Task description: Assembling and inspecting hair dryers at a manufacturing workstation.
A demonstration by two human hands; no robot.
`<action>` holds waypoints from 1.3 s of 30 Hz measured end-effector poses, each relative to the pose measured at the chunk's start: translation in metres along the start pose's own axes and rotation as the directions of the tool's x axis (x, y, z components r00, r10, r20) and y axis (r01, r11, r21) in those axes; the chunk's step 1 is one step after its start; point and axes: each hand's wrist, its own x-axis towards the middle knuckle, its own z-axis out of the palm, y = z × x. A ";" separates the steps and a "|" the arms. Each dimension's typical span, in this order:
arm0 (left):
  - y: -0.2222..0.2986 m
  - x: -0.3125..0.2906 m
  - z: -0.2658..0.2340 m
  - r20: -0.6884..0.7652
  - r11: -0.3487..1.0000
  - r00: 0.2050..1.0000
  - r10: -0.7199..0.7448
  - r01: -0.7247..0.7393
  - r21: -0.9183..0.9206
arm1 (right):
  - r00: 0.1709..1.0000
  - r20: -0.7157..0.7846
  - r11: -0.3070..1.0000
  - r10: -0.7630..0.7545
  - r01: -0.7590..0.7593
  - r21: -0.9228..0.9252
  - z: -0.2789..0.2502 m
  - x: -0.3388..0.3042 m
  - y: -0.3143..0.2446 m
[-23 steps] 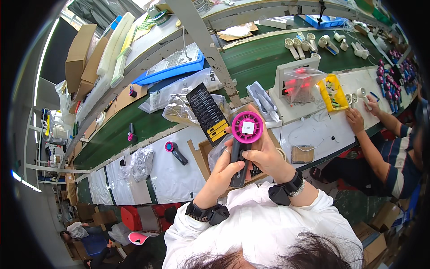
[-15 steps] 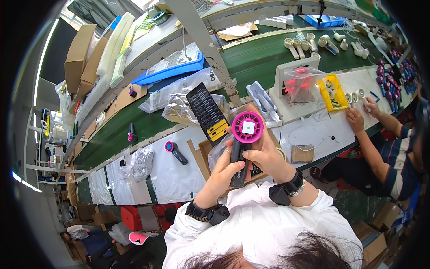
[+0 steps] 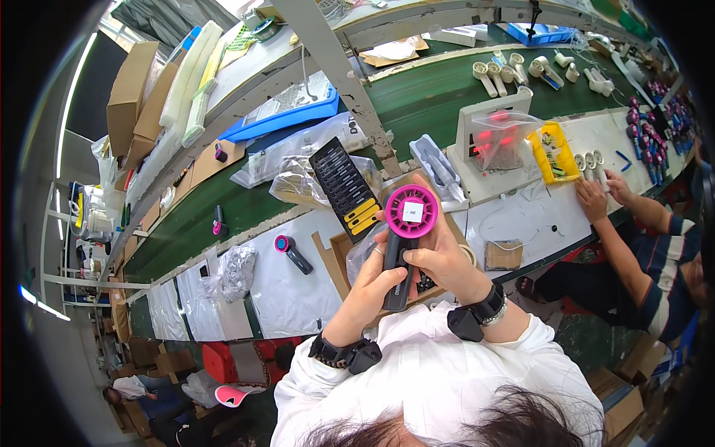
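Note:
A handheld fan (image 3: pixel 398 272) with a dark grey handle and a round magenta head is held upright in front of my chest. A white square label sits at the centre of its head. My left hand (image 3: pixel 370 281) wraps the handle from the left, thumb along its front. My right hand (image 3: pixel 445 257) grips the other side, its thumb on the handle near the top and its fingers behind the head. Just beyond the fan leans a black slotted tray (image 3: pixel 339 175) with several yellow-ended pieces. An open cardboard box (image 3: pixel 333 264) is partly hidden below my hands.
Another dark fan (image 3: pixel 294 255) lies on the white bench at left, near crumpled clear plastic (image 3: pixel 237 272). A grey tray (image 3: pixel 439 171) and a red-lit device (image 3: pixel 488 130) stand ahead. To the right, a co-worker's hands (image 3: pixel 593 197) handle white fan parts beside a yellow bin (image 3: pixel 553 153).
My hands and the fan stay almost still. At right, the co-worker's hand has drawn slightly left with a white part. A person at lower left has shifted a little.

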 end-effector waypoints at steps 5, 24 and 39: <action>0.000 0.001 -0.001 0.000 1.000 1.000 -0.007 0.007 -0.004 | 1.000 -0.008 1.000 -0.019 0.019 -0.004 0.001 0.001 -0.001; 0.002 0.005 -0.003 0.007 1.000 1.000 0.006 -0.006 -0.006 | 1.000 -0.001 1.000 -0.007 0.007 0.022 -0.003 0.005 0.004; -0.031 0.005 -0.031 0.072 0.851 0.929 0.364 -0.363 0.379 | 0.984 -0.007 0.980 0.177 -0.175 0.089 0.015 0.008 0.019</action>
